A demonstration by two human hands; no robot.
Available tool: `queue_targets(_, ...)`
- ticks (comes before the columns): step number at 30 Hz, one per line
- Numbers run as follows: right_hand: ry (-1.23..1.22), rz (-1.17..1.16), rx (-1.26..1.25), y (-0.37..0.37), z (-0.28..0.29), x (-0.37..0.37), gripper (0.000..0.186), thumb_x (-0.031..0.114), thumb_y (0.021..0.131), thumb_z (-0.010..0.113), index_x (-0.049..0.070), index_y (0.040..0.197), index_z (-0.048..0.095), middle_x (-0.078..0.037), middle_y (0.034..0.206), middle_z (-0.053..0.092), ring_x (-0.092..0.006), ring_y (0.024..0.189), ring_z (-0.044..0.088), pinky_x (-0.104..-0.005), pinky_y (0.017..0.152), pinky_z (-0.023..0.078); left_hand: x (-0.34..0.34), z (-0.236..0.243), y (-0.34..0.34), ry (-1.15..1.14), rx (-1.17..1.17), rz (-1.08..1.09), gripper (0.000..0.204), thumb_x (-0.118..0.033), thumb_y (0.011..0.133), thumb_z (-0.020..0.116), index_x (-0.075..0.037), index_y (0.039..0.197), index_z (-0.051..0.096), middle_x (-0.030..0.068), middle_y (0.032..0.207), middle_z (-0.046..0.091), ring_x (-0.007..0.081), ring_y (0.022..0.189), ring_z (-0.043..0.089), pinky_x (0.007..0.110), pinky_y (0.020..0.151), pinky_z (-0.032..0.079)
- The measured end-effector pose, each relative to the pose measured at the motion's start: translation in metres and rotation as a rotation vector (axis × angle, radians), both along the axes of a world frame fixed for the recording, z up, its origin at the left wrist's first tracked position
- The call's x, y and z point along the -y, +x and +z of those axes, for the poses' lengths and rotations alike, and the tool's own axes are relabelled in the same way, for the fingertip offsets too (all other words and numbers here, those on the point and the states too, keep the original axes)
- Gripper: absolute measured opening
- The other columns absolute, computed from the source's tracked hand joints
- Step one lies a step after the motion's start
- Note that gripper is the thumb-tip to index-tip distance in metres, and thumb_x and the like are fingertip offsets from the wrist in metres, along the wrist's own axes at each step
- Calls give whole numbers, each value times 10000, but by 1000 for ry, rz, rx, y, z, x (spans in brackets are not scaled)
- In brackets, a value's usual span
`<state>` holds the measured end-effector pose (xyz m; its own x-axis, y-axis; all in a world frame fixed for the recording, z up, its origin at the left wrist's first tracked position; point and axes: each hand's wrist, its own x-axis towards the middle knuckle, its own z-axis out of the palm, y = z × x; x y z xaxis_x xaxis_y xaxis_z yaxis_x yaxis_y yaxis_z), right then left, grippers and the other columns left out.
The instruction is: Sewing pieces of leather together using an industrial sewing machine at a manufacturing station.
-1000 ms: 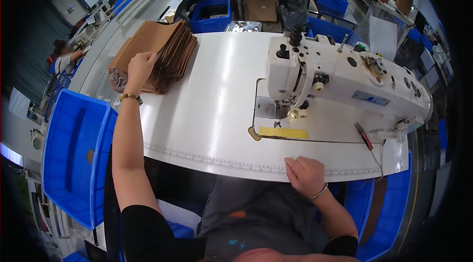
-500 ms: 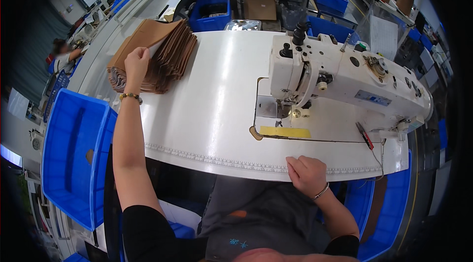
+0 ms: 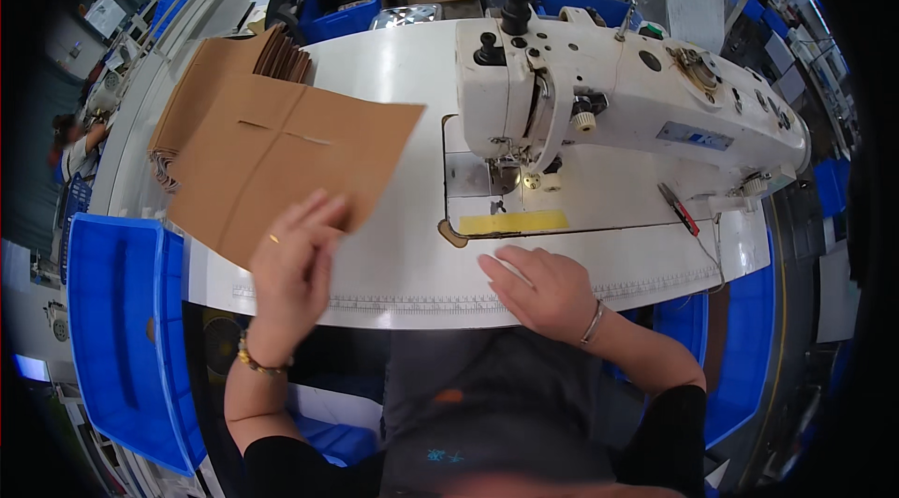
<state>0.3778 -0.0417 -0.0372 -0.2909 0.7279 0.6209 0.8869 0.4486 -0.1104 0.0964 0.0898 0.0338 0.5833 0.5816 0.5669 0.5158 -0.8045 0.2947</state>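
Brown panel [image 3: 281, 156] drawn partly off stack [image 3: 283, 59].
Left hand [image 3: 295, 268] half-curled, hold unclear; right hand [image 3: 548, 292] loosely spread, empty; blue bin [image 3: 170, 292] brown-spotted inside.

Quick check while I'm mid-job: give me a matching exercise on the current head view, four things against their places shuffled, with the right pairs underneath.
Things
1. brown panel
2. yellow strip
3. red-handled tool
4. right hand

Places
A. on the table, toward its right end
B. over the table's near edge, fingers holding nothing visible
C. by the left hand, hiding part of the brown stack
D. just nearer the person than the sewing machine's needle area

Pairs: 1-C, 2-D, 3-A, 4-B
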Motion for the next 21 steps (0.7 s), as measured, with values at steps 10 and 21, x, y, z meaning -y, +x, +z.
queue_targets(10, -42, 138, 172, 4, -39, -51, 198, 133, 766, 647, 17, 925, 632, -76, 915, 622, -197, 834, 646, -305, 681, 546, 36, -42, 27, -248, -289, -260, 544, -302, 819, 836, -21, 1244, 644, 145, 1338, 679, 355, 1313, 599, 495, 1083, 477)
queue_targets(21, -237, -84, 260, 139, -25, -30, 252, 92, 858, 627, 78, 1107, 664, -68, 1233, 704, -235, 1099, 698, -367, 838, 590, 22, -64, 40, -159, -543, -279, 759, -439, 830, 780, -51, 1443, 555, 136, 1559, 499, 361, 1439, 469, 514, 1158, 396)
